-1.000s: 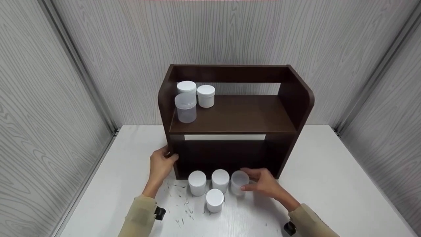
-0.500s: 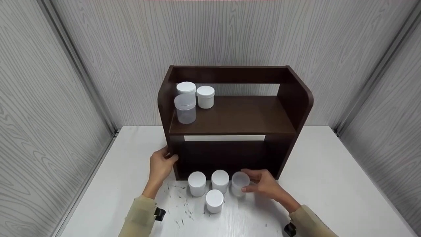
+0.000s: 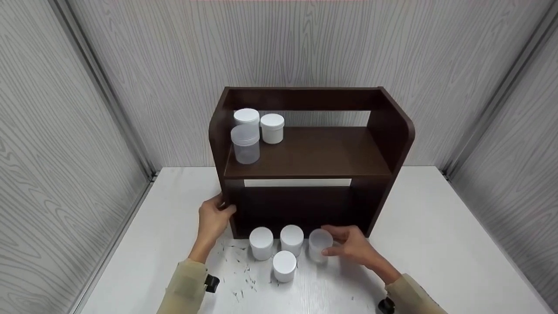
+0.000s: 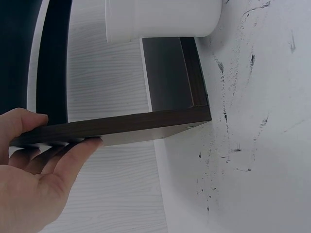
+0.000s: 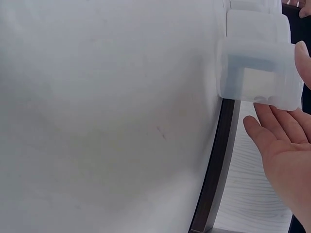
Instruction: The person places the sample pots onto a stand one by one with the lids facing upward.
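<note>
Lightly gripped: translucent (frosted) cylindrical jar (image 3: 319, 245)

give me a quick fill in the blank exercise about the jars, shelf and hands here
1. The right hand holds the translucent plastic jar standing on the ____ table.
2. The left hand grips the dark brown wooden shelf by its ____ side panel.
3. ____ jars stand on the upper board.

Missing words: white; left; three

Pale grey wood-grain walls (image 3: 130, 65) on three sides of a scuffed white tabletop (image 3: 436, 226).
</note>
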A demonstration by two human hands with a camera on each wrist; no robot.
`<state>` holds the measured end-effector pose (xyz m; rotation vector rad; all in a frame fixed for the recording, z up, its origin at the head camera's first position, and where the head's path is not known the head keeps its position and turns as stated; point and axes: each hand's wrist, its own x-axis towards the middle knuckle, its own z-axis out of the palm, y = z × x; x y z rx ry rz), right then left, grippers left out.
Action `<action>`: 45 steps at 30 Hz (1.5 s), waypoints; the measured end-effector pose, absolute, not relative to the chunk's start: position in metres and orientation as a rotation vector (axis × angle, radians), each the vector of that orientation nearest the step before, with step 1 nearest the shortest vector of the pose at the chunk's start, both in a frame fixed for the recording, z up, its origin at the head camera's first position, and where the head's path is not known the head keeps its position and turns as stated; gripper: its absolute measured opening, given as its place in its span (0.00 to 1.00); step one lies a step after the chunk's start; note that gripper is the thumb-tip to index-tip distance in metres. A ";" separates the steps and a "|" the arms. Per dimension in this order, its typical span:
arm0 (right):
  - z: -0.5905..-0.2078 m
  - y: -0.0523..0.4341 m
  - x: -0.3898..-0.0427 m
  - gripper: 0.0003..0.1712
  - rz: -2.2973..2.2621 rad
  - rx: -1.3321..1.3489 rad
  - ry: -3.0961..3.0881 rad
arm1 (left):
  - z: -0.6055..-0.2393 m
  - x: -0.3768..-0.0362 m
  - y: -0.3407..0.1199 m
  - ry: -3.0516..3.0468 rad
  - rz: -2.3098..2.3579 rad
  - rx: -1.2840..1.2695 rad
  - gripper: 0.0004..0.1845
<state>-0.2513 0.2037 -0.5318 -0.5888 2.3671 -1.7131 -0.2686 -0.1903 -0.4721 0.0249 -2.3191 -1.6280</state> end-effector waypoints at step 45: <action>-0.460 0.217 -0.215 0.42 -1.741 -0.600 2.316 | -0.472 -0.270 -0.190 -2.319 -1.635 0.029 0.29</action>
